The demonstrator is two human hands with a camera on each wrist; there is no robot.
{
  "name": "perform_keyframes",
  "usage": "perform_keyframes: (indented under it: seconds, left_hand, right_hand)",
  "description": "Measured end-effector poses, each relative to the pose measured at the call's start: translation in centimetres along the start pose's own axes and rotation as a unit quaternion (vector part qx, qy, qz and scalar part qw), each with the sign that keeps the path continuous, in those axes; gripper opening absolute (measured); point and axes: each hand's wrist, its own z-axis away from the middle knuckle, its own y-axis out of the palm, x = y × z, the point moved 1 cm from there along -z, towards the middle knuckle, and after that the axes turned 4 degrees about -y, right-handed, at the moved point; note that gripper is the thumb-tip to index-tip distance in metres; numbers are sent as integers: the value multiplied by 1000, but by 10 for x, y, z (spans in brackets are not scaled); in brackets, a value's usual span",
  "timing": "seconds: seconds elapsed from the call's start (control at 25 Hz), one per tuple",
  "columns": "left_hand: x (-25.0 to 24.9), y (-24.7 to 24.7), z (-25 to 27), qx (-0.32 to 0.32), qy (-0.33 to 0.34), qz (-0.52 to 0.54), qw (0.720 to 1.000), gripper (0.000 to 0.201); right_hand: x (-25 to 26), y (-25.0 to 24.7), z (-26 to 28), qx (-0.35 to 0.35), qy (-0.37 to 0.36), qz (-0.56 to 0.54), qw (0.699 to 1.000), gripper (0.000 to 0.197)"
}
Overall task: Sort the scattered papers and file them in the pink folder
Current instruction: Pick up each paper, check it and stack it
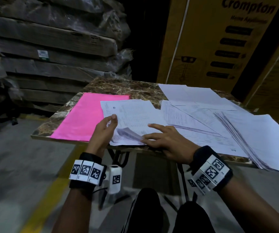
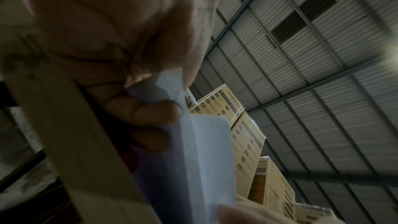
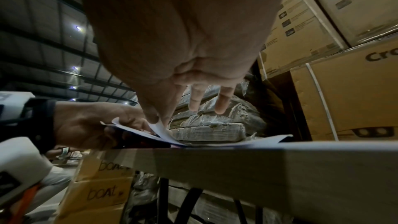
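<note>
A closed pink folder [image 1: 86, 117] lies flat beside printed white papers [image 1: 202, 115] scattered overlapping to its right.

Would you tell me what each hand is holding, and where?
The left hand grips the printed white sheets at their near left corner; the right hand lifts a page's near edge with thumb and fingertips.
</note>
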Motion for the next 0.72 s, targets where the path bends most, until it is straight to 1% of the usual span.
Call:
perform_keyframes:
  seconds: [0.04, 0.08, 0.16, 0.24, 0.32, 0.36, 0.44, 0.6, 0.72]
  left_hand:
    - [-2, 0, 0, 2, -1, 0, 1000, 70]
    - [-2, -1, 1, 2, 0, -7, 1000, 69]
    - [-3, -1, 3, -2, 8, -13, 1000, 59]
    - [-1, -3, 2, 4, 19, 9, 1000, 53]
    - [2, -5, 0, 19, 17, 21, 999, 53]
    - [3, -6, 0, 19, 14, 20, 1000, 51]
    - [5, -7, -1, 6, 12, 17, 1000, 46]
    - [7, -5, -5, -20, 1, 26, 999, 38]
    - [7, -3, -4, -27, -7, 32, 999, 37]
  right_hand:
    - [2, 0, -3, 6, -3, 5, 1000, 47]
    - [3, -1, -7, 14, -5, 6, 1000, 48]
    - [5, -1, -11, 42, -2, -5, 999, 54]
    - [6, -1, -13, 78, 7, -52, 996, 62]
    - [7, -3, -11, 88, 29, -123, 988, 66]
    - [7, -3, -10, 74, 44, -154, 984, 64]
    - [5, -2, -2, 14, 84, -193, 978, 55]
    - [-13, -1, 17, -98, 172, -206, 958, 36]
    - [-35, -9, 29, -126, 237, -209, 940, 30]
